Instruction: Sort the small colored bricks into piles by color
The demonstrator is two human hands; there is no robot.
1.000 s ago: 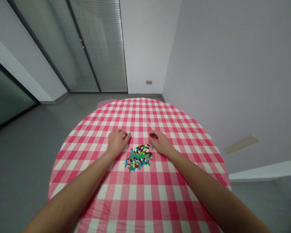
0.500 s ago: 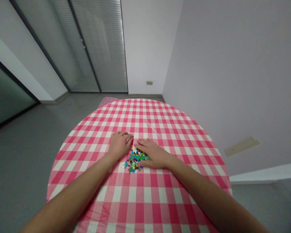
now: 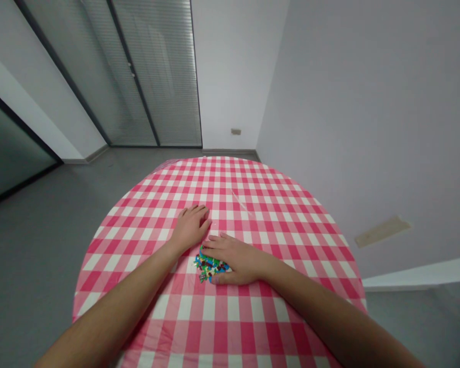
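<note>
A small heap of tiny building bricks [image 3: 209, 266] in blue, green, brown, yellow and white lies on the table near its middle. My right hand [image 3: 235, 259] rests at the heap's right side with fingers spread, its fingers over the far part and the thumb along the near edge. Some of the pieces are hidden beneath it. Just beyond the heap and to the left, my left hand [image 3: 191, 226] is on the cloth, fingers apart and holding nothing.
A red-and-white checked cloth [image 3: 237, 309] covers the round table. Beyond the table are glass partitions with blinds [image 3: 164, 76] at the left. A pale wall [image 3: 368, 117] runs along the right side.
My right hand has come nearer and slightly left, covering and bunching the heap toward me. My left hand's fingers and thumb have opened apart.
</note>
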